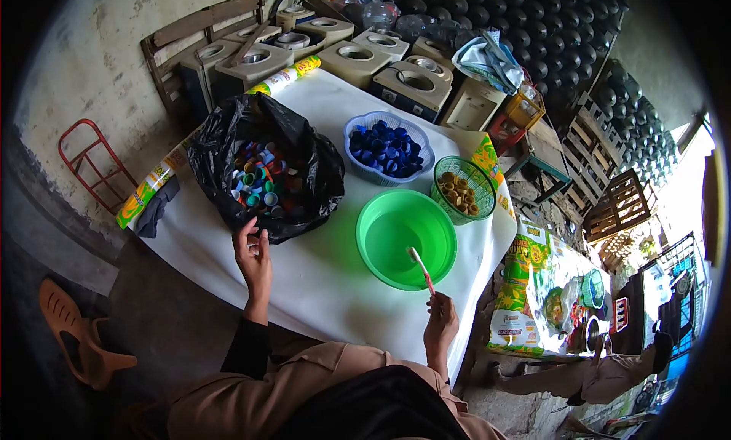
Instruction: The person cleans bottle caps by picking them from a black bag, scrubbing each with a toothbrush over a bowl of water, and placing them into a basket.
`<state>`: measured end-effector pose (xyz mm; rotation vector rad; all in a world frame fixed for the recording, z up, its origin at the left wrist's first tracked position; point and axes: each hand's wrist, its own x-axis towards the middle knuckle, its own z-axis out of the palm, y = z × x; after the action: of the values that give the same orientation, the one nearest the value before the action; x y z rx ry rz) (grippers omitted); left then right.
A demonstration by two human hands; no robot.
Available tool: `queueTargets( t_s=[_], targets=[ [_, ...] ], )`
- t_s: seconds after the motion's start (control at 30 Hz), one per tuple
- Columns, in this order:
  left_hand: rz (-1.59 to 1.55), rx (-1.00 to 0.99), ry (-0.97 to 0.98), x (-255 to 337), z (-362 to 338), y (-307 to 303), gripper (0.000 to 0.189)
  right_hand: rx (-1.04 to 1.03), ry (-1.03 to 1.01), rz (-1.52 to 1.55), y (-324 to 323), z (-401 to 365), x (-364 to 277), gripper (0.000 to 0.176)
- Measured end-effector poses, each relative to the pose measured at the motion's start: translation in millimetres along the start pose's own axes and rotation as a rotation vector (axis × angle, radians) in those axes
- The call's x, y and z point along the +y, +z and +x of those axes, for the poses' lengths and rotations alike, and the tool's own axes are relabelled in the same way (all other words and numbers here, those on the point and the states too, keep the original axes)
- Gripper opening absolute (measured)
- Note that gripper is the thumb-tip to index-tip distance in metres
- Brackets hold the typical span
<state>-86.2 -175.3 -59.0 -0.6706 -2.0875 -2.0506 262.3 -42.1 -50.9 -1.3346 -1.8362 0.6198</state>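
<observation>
In my right hand [441,323] is a toothbrush [420,268] with a red and white handle, its head over the green basin [368,249]. The basin seems to hold clear water, though I cannot be sure. My left hand [253,263] is raised with fingers apart at the near edge of a black plastic bag [308,225]. Mixed coloured bottle caps [263,182] fill the open bag. Behind the basin, a pale blue basket [356,166] holds dark blue caps [386,147]. Tan-brown caps [458,192] lie in a green mesh basket [481,182] on the right.
White sheeting covers the table [304,288]. Beige water dispensers [415,82] stand behind it, before stacked dark bottles [533,28]. A brown plastic chair [72,337] and a red metal frame [95,162] are at left. Another person [594,375] is beside a second table [525,288] at right.
</observation>
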Motion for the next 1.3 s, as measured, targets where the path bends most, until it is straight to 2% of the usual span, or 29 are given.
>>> queueTargets(
  t_s=[0.03, 0.13, 0.17, 0.27, 0.37, 0.47, 0.5, 0.6, 0.73, 0.77, 0.8, 1.0, 1.03, 1.13, 1.2, 1.23, 1.3],
  targets=[
    [-0.003, 0.024, 0.013, 2.1, 6.5, 1.6, 0.030, 0.022, -0.006, -0.053, -0.3, -0.2, -3.5, 0.010],
    [0.142, -0.060, 0.037, 8.8, 32.6, 3.3, 0.026, 0.061, 0.028, -0.126, -1.1, 1.3, -15.9, 0.010],
    [0.098, -0.128, 0.074, 7.0, 43.8, 9.2, 0.021, 0.084, 0.003, -0.141, 0.2, 3.4, -15.1, 0.009],
    [0.368, -0.271, 0.398, 7.0, 76.0, 36.4, 0.020, 0.128, -0.052, -0.218, 0.6, 13.2, -24.6, 0.008],
    [0.456, -0.432, 0.383, -13.8, 97.7, 70.8, 0.026, 0.152, -0.167, -0.327, 2.3, 33.8, -41.3, 0.010],
    [0.655, -0.475, 0.426, -32.8, 114.1, 94.1, 0.032, 0.084, -0.224, -0.446, 1.5, 59.0, -63.0, 0.014],
    [0.642, -0.500, 0.371, -49.4, 119.1, 100.5, 0.038, 0.066, -0.248, -0.471, 2.9, 67.2, -64.7, 0.014],
    [0.693, -0.490, 0.460, -44.3, 120.4, 98.8, 0.036, 0.014, -0.307, -0.515, 10.2, 89.3, -59.4, 0.014],
    [0.588, -0.498, 0.393, -49.5, 121.2, 100.2, 0.033, 0.008, -0.342, -0.582, 27.0, 107.1, -45.3, 0.010],
    [0.595, -0.462, 0.468, -46.1, 119.5, 98.4, 0.033, -0.042, -0.341, -0.599, 32.0, 109.6, -35.4, 0.011],
    [0.577, -0.485, 0.431, -39.5, 118.1, 96.5, 0.033, -0.092, -0.341, -0.613, 33.5, 111.1, -36.1, 0.014],
    [0.465, -0.522, 0.283, -31.8, 128.1, 96.1, 0.030, -0.055, -0.371, -0.522, 23.9, 104.9, -44.0, 0.016],
    [0.468, -0.345, 0.561, -17.0, 125.0, 95.0, 0.027, -0.016, -0.361, -0.513, 19.4, 104.6, -46.0, 0.016],
    [0.183, -0.448, 0.441, 30.8, 115.3, 103.2, 0.028, 0.063, -0.294, -0.442, 7.2, 98.3, -47.1, 0.013],
    [-0.298, -0.679, 0.204, 44.1, 89.9, 125.2, 0.020, 0.074, -0.220, -0.329, 4.5, 90.8, -45.8, 0.012],
    [-0.433, -0.813, 0.003, 56.3, 71.8, 136.1, 0.019, 0.079, -0.131, -0.304, 5.4, 84.0, -49.1, 0.013],
    [-0.578, -1.037, -0.258, 58.2, 37.6, 159.5, 0.021, 0.119, -0.071, -0.226, 8.7, 71.1, -53.4, 0.015]
  ],
)
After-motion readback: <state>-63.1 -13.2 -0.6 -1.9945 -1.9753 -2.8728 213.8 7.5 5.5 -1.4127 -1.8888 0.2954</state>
